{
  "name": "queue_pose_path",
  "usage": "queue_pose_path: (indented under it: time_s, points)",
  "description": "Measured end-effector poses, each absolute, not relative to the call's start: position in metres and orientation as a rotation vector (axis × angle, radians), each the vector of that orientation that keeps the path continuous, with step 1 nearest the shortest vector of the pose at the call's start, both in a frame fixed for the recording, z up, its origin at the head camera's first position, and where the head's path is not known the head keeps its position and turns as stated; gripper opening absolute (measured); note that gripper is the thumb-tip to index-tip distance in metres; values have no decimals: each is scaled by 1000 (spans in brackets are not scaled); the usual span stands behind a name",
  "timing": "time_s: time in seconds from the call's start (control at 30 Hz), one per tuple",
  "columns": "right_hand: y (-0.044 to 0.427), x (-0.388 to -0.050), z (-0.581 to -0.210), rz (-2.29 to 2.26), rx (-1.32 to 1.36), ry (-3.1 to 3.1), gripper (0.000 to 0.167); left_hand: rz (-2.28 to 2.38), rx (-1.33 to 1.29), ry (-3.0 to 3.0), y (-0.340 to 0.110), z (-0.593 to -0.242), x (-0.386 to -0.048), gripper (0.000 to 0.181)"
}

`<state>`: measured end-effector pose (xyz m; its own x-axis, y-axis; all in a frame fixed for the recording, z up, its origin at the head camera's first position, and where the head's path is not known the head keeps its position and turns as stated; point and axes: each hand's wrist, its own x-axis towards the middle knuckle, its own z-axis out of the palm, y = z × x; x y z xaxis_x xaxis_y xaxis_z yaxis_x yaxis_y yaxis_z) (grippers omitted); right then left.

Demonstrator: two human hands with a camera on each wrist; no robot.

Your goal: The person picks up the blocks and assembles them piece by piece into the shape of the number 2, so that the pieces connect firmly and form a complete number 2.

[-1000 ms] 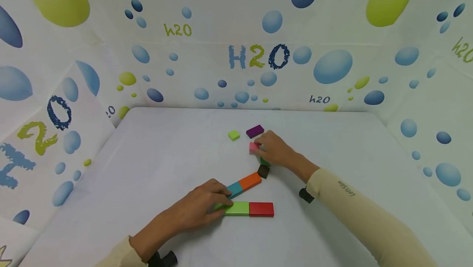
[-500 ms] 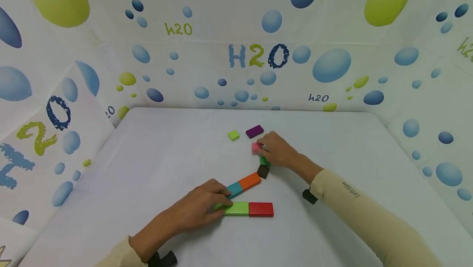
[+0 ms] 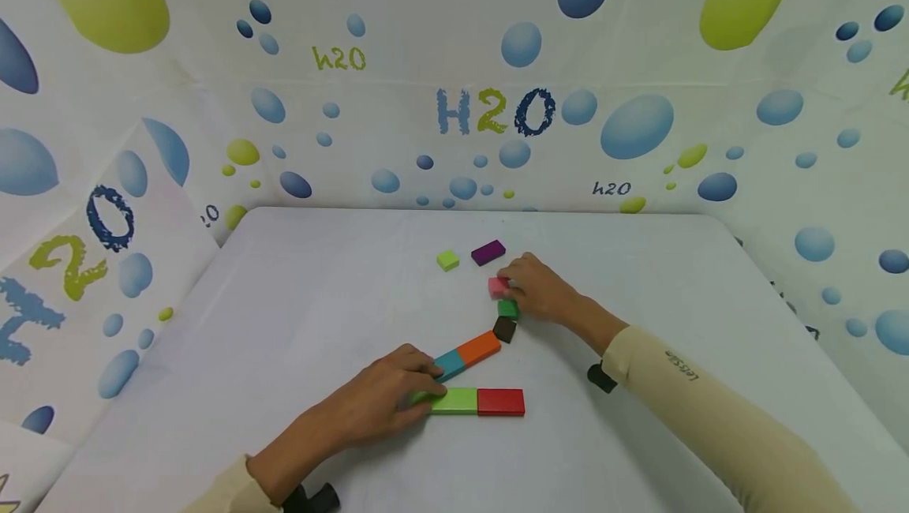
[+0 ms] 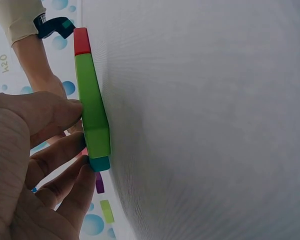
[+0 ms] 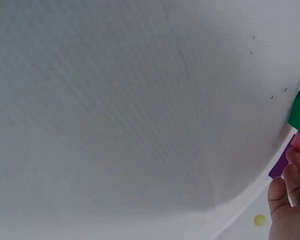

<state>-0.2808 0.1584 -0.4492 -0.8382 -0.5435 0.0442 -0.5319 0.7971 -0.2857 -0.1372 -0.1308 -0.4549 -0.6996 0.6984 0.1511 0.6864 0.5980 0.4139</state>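
Observation:
In the head view my left hand (image 3: 390,391) rests at the left ends of a lime-green block (image 3: 456,401) and a teal block (image 3: 450,365). Its thumb and fingertips touch them, as the left wrist view also shows. A red block (image 3: 500,402) adjoins the lime one, and an orange block (image 3: 479,348) adjoins the teal. Farther back, my right hand (image 3: 540,288) pinches a pink block (image 3: 497,287), partly hidden by the fingers. Just nearer lie a green block (image 3: 507,308) and a dark brown block (image 3: 505,330), which meets the orange one's corner.
Beyond the right hand lie a purple block (image 3: 488,252) and a small lime block (image 3: 447,260), apart from the row. All sit on a white-covered table (image 3: 319,284). A printed sheet (image 3: 398,142) stands up behind and along both sides.
My right hand has shifted the pink block slightly to the right, to just behind the green one, which now shows more fully. The left hand stays put on its blocks.

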Motion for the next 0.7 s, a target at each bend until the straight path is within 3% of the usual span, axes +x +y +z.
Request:
queue_pose_path:
  time_s: [0.7]
  points:
    - [162,-281,-445,-439,-900,2923,34,701,1188,2772,-133,-454,-139,21]
